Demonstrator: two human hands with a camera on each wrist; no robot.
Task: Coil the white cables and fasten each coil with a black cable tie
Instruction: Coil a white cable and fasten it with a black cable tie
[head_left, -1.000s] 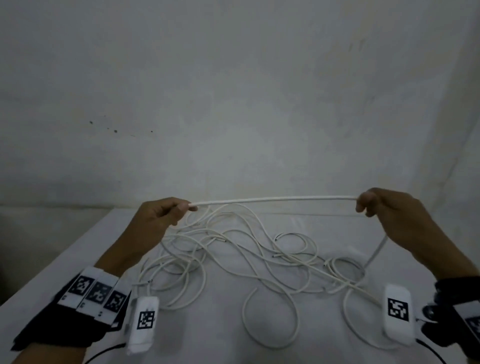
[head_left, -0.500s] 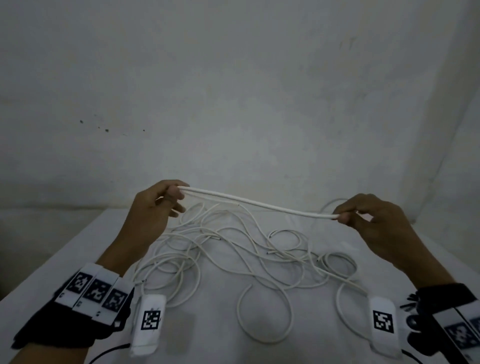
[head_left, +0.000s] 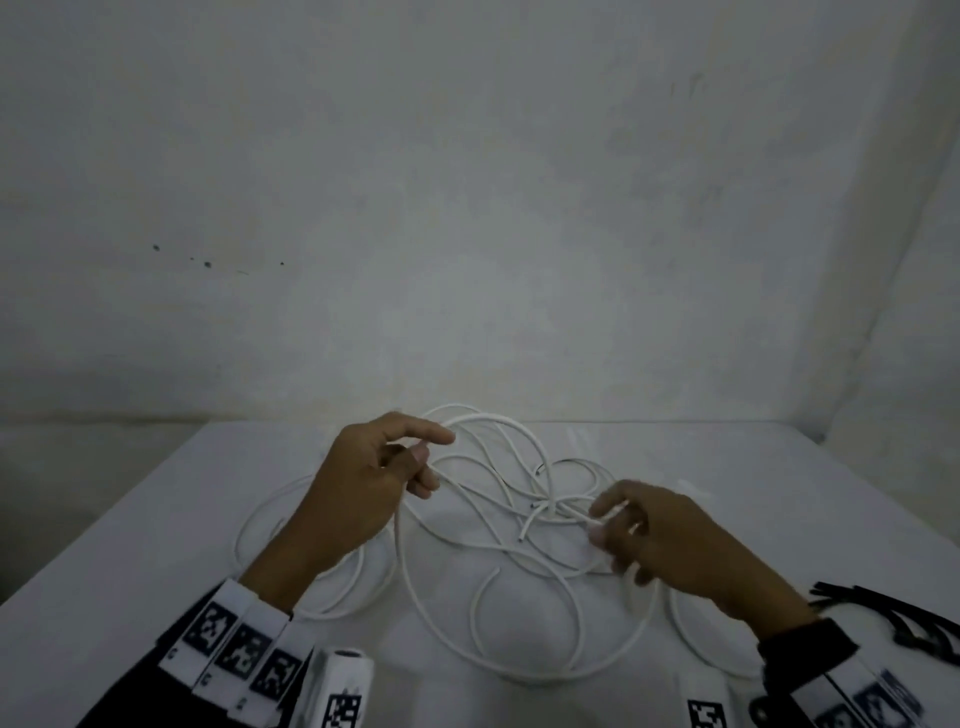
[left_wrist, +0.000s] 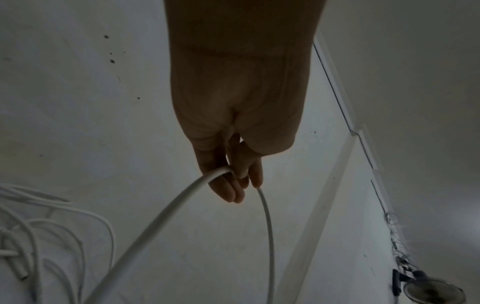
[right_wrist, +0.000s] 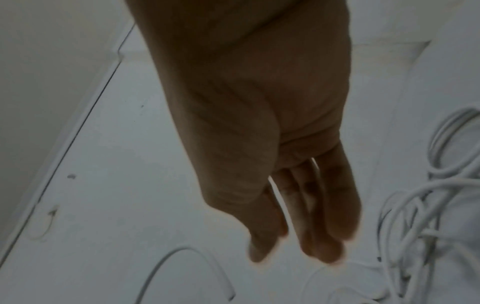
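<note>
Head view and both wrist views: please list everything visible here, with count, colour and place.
white cables: several, count unclear, white, tangled loose on the table between the hands
black cable ties: a bunch, black, on the table by the right wrist
table: one, white, against the wall
wall: pale, behind the table
left hand: grips a cable loop
right hand: fingers pinch a cable in the tangle
</note>
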